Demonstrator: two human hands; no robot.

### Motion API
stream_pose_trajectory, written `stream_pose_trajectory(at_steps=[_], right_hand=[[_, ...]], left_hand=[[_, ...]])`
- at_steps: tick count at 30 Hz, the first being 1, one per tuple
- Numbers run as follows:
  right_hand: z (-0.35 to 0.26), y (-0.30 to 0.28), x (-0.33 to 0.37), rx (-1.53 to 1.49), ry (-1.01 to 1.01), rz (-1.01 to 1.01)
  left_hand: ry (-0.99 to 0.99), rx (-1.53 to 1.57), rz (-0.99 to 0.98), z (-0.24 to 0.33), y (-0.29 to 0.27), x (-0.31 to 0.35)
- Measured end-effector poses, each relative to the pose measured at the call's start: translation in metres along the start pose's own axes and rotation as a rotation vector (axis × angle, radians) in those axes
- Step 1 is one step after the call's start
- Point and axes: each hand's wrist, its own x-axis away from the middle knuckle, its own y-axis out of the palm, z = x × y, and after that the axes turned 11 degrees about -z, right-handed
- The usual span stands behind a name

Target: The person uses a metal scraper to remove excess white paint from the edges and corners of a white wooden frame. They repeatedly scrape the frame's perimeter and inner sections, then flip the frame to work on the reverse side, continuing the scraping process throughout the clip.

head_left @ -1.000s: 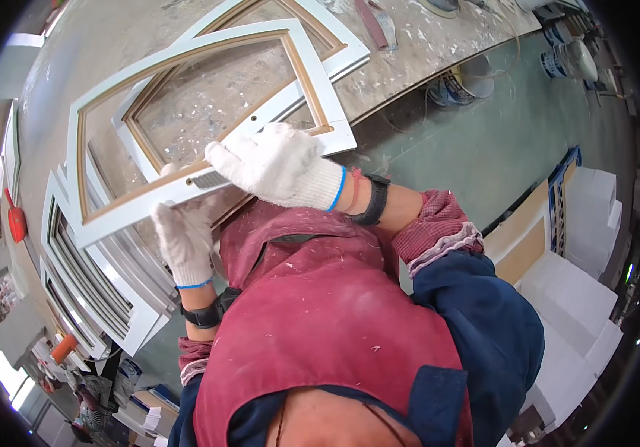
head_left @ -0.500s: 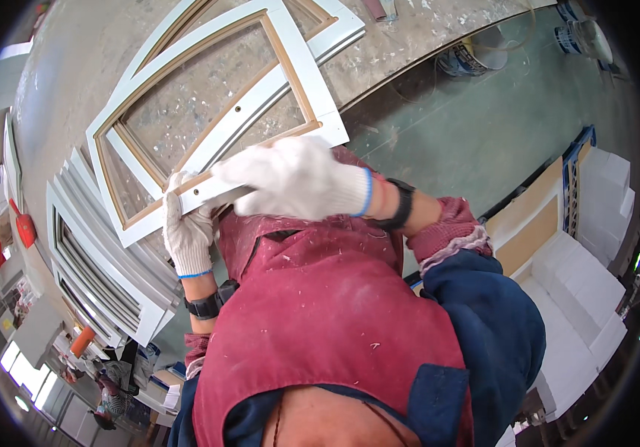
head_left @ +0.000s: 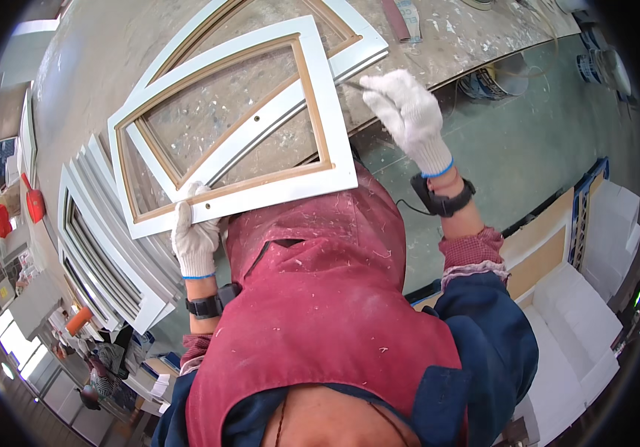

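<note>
A white window-like frame (head_left: 344, 160) with bare brown inner edges leans over the table's near edge, tilted, in front of my apron. My left hand (head_left: 195, 242), in a white knit glove, is closed round its lower rail near the left corner. To the right of the frame, my gloved right hand (head_left: 413, 123) is raised with its fingers pinched together. A thin dark strip (head_left: 353, 86) sticks out from its fingertips toward the frame; its kind I cannot make out. Beneath the held frame lies a second white frame (head_left: 361, 54) of similar shape.
The paint-spotted worktable (head_left: 447, 45) carries a roll of sandpaper (head_left: 400, 21) at its far right. Several white frames (head_left: 111, 246) stand stacked at the left. Buckets (head_left: 491, 82) sit beyond the table's right edge. White padded boxes (head_left: 573, 320) are at my right.
My right hand has moved from the frame's lower rail up and to the right, clear of the frame. My left hand keeps its hold on the rail.
</note>
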Motion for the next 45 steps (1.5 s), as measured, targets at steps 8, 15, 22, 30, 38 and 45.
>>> stream_pose_trajectory(at_steps=[8,15,22,30,38,45], right_hand=[[0.032,0.014,-0.046,0.379,-0.186,0.104],[0.046,0.021,-0.049,0.432,-0.239,0.026],[0.013,0.003,0.023,0.374,-0.346,-0.096],[-0.058,-0.029,0.080,-0.235,-0.064,-0.475],[-0.119,0.009,0.012,0.009,-0.334,-0.554],[-0.158,0.047,-0.013,0.200,-0.453,-0.743]], left_hand=[[0.018,-0.065,0.030,-0.002,-0.008,0.021],[0.000,0.006,0.056,-0.001,-0.013,0.017],[-0.036,-0.045,0.189,0.001,-0.003,0.014],[-0.004,0.024,0.187,-0.007,0.007,0.018],[-0.040,-0.205,-0.051,-0.005,0.046,0.026],[-0.055,-0.251,-0.116,-0.009,0.045,0.033]])
